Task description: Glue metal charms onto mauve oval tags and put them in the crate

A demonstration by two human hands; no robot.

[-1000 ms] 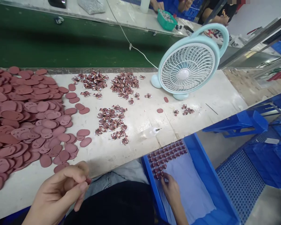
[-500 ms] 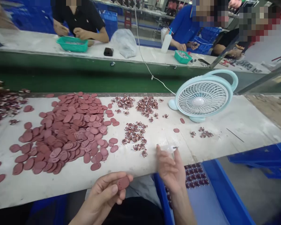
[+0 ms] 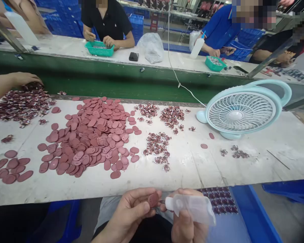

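Note:
My left hand (image 3: pixel 130 216) pinches a small maroon oval piece (image 3: pixel 153 199) below the table's front edge. Close beside it my right hand (image 3: pixel 186 224) grips a clear squeeze bottle (image 3: pixel 192 208), its white nozzle pointing at the oval piece and nearly touching it. On the table ahead lies a large heap of the same maroon ovals (image 3: pixel 91 136). To its right are small piles of tiny dark-red and white parts (image 3: pixel 157 145). A blue tray (image 3: pixel 253 216) at my right knee holds rows of such parts on a pale sheet.
A pale blue desk fan (image 3: pixel 240 111) stands at the table's right, its cable running back. Another person's hand (image 3: pixel 24 79) rests on a pile of small parts at far left. Across a green conveyor (image 3: pixel 116 86), people work at green baskets (image 3: pixel 99 50).
My right hand left the blue tray, reached to the table edge, took the clear bottle and brought it down beside the oval in my left hand. The view tilted up and leftward.

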